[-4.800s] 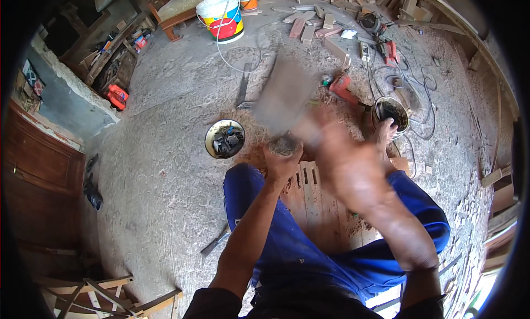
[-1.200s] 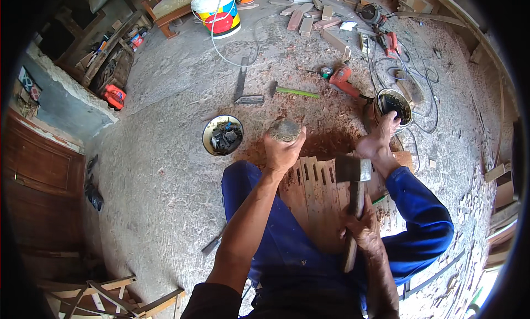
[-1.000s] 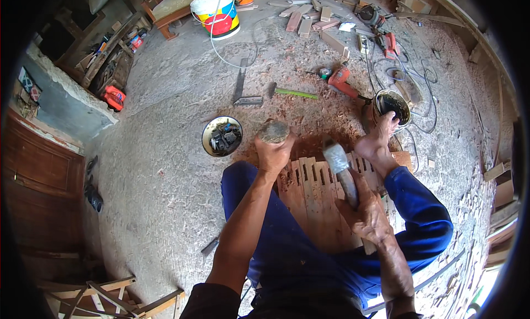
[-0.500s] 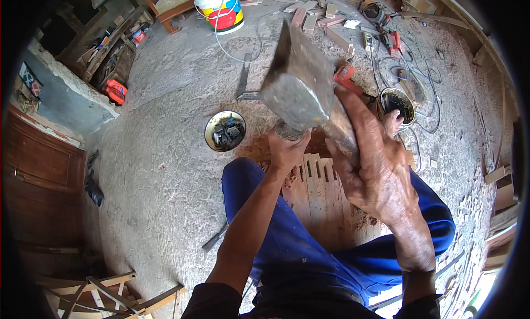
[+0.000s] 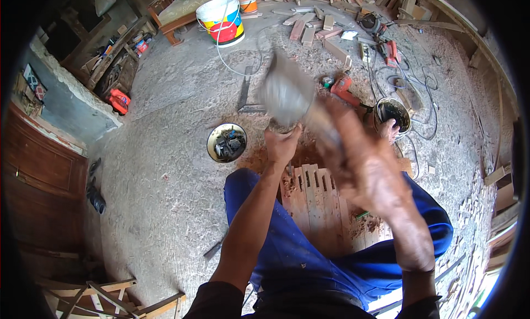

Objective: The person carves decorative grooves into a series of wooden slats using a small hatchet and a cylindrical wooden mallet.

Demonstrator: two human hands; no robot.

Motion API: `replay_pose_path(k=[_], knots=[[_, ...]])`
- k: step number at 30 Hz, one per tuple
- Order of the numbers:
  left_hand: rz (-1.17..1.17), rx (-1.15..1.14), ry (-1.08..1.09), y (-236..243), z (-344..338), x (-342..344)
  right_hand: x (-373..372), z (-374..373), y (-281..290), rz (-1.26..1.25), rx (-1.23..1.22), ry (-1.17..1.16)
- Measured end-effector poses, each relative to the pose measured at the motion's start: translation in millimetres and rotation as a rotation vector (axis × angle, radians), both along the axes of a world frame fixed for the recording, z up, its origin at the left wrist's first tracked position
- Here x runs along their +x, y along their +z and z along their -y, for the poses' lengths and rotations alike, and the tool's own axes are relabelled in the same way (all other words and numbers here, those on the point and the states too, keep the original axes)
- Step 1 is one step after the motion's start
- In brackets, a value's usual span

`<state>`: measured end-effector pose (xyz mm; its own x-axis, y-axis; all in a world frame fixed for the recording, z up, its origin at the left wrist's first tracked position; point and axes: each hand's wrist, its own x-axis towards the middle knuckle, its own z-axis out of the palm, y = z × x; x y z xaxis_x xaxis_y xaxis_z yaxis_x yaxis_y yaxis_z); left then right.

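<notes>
My left hand (image 5: 281, 146) is closed around an upright chisel; its worn top end (image 5: 280, 128) shows above the fist and a thin dark blade shows below it. The chisel stands at the far ends of several pale wooden slats (image 5: 317, 208) laid side by side between my legs, with narrow slots cut near their ends. My right hand (image 5: 370, 167), smeared by motion, is wrapped round the handle of a mallet. Its big blocky grey-brown head (image 5: 286, 90) is blurred and appears just above the chisel's top; whether they touch I cannot tell.
A bowl of dark bits (image 5: 227, 143) sits left of the slats. To the right are a pot of dark stuff (image 5: 393, 113), a red power drill (image 5: 345, 88) and tangled cords (image 5: 411, 78). A metal square (image 5: 245, 92), a colourful bucket (image 5: 223, 29) and wood offcuts (image 5: 312, 27) lie farther off.
The mallet has swung down toward the top of the chisel, and my right hand has come down with it. My left hand keeps its hold on the chisel.
</notes>
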<state>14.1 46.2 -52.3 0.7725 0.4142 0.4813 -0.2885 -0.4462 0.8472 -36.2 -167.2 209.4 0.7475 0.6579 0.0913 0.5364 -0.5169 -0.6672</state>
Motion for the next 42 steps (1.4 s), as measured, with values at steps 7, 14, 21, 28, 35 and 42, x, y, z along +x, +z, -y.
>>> replay_pose_path(k=[7, 14, 21, 28, 35, 42], knots=[[0.085, -0.275, -0.005, 49, 29, -25, 23, -23, -44, 0.569, -0.016, -0.005], [0.154, -0.200, -0.103, -10, 21, -19, -1, 9, -70, 0.219, -0.215, 0.178], [-0.178, -0.493, -0.084, 14, -3, 14, 41, -27, 45, 0.669, 0.496, -0.116], [-0.008, -0.344, -0.025, 63, 40, -39, 24, -10, -105, 0.409, -0.486, 0.144], [-0.066, -0.311, 0.023, 3, 2, 8, 22, 0, 1, 0.379, 0.125, 0.153], [-0.079, -0.397, 0.048, 11, 31, -10, 48, -24, 22, 0.885, 0.466, -0.224]])
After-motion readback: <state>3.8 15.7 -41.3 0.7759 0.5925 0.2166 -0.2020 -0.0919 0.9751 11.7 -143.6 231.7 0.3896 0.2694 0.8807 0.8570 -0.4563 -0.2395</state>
